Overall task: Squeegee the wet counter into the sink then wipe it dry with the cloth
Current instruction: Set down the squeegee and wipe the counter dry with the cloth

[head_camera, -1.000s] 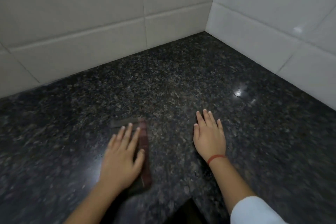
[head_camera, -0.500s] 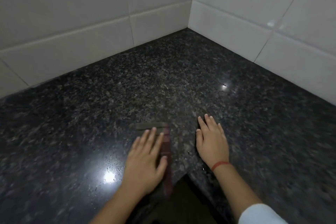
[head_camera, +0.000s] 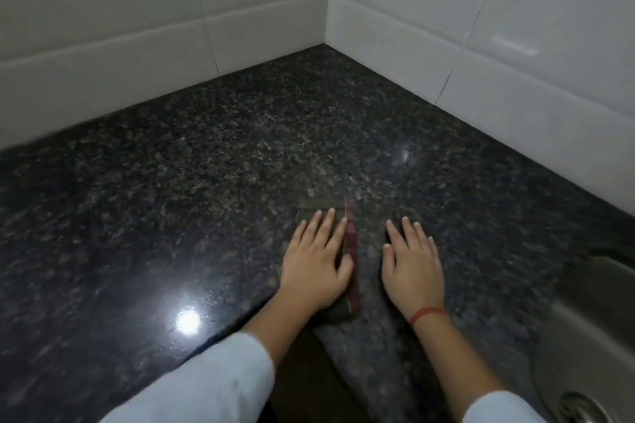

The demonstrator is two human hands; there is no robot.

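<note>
Dark granite counter (head_camera: 206, 199), tiled corner | your left hand (head_camera: 314, 264) presses flat, fingers straight, on a thin red-edged cloth (head_camera: 351, 251) | right hand (head_camera: 412, 268) flat on stone just beside | cloth looks soft, light, likely to bunch: press mid-cloth | sink (head_camera: 591, 319) right of both hands

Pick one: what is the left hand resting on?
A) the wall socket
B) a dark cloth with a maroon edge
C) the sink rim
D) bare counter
B: the left hand lies flat, fingers straight, on the dark cloth. The right hand is the one on bare counter, and the sink sits off to the right, untouched.
</note>
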